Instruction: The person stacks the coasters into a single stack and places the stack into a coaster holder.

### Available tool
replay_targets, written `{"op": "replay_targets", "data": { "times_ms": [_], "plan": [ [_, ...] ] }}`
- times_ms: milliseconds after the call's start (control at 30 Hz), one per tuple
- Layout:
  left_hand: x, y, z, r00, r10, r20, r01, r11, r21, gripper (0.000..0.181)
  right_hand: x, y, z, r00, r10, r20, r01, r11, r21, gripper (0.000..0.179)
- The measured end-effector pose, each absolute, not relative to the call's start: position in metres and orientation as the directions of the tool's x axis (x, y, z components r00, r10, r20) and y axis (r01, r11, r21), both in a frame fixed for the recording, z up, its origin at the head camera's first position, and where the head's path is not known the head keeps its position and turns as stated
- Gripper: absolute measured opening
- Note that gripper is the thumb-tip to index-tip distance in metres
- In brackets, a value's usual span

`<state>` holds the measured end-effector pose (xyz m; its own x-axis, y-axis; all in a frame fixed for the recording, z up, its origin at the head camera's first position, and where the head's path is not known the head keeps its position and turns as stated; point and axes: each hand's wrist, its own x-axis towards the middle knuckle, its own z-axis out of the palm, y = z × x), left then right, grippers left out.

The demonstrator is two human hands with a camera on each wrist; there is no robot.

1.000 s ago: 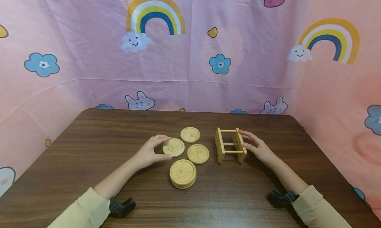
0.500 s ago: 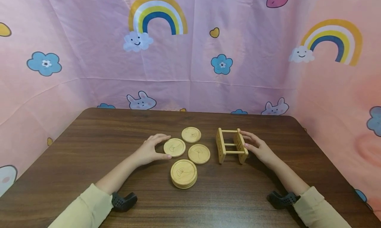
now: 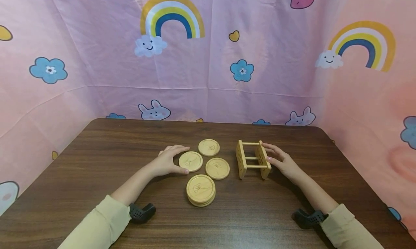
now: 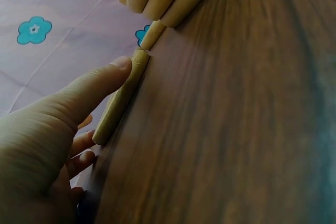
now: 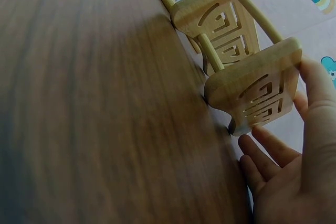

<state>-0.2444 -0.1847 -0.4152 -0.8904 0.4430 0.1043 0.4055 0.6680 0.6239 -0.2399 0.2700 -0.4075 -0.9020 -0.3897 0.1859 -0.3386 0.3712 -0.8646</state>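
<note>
In the head view, my left hand [image 3: 167, 162] spans the leftmost round wooden coaster [image 3: 190, 161], thumb on its near edge and fingers round its far side. The left wrist view has the thumb tip against this coaster's rim [image 4: 118, 103], some fingers hidden behind it. My right hand [image 3: 281, 162] rests with loosely extended fingers against the right panel of a small wooden rack [image 3: 252, 166]. That rack has two fretwork side panels joined by dowels. In the right wrist view, the thumb reaches the upper corner of the rack [image 5: 252, 82], with fingertips low near its foot.
Two more coasters lie flat: a far one [image 3: 208, 147] and a middle one [image 3: 217, 168]. Nearer stands a stack of coasters [image 3: 200, 189], all leaf-engraved where their tops show. A dark wooden table [image 3: 234, 223] bears everything, with a patterned cloth [image 3: 208, 54] behind.
The left forearm has shifted forward and right, bringing the left hand slightly closer round the coaster. The right hand, rack and coasters keep their places; the head view has shifted slightly.
</note>
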Motion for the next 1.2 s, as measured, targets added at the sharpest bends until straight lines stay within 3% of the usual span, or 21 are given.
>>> {"op": "replay_targets", "data": {
  "times_ms": [1200],
  "plan": [
    [-0.2473, -0.1817, -0.4171, -0.876, 0.462, 0.140, 0.446, 0.664, 0.601, 0.080, -0.2420, 0.2718, -0.4100, -0.910, -0.379, 0.167, -0.318, 0.383, -0.867, 0.052]
  ]
}}
